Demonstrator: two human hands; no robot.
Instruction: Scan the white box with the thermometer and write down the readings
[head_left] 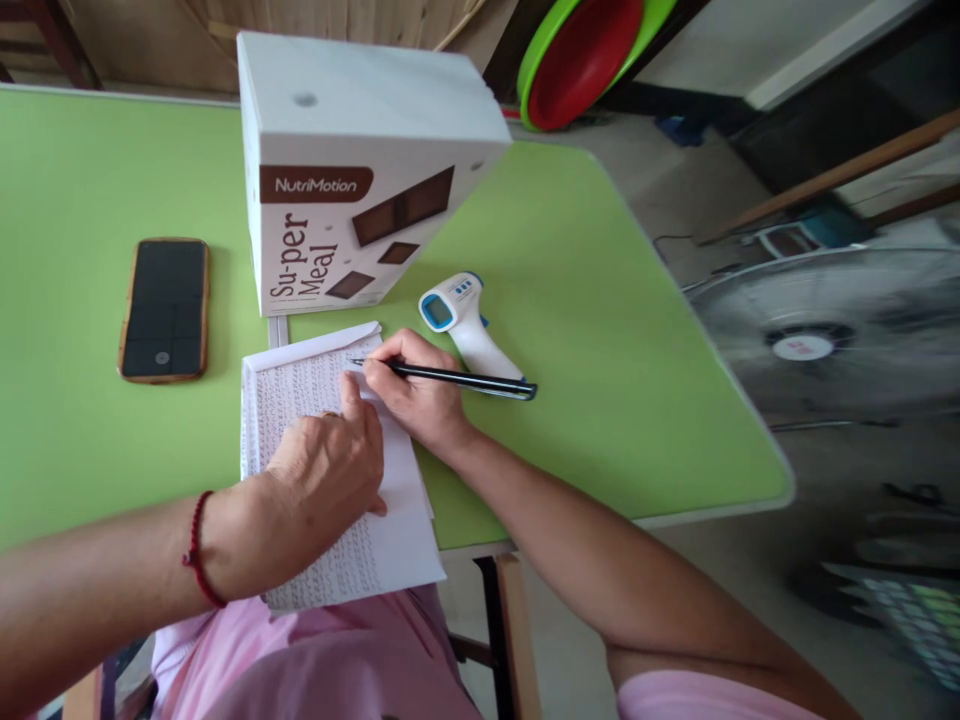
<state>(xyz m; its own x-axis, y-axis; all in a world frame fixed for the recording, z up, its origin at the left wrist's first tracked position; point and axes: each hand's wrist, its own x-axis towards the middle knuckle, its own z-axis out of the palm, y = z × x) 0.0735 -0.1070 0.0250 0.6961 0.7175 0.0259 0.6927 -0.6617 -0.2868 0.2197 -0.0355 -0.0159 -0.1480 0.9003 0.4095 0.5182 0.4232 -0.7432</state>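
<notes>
A black pen (480, 379) is pinched in my right hand (424, 395), its tip touching the upper part of a sheet of paper (405, 555). Rows of small handwriting cover much of the sheet, and its top edge is folded over. My left hand (330, 455) lies across the paper, index finger pointing toward the pen tip and thumb stretched out to the side; the other fingers partly hide each other. A red braided bracelet (196, 550) circles the left wrist. Just beyond my right hand lies a white and blue infrared thermometer (469, 325).
A white NutriMotion box (322, 220) stands beyond the paper on the green table (585, 300). To the left lies a phone (166, 310) in a brown-edged case. Past the table's right edge are a fan (806, 340) and, farther back, a red basin (581, 65).
</notes>
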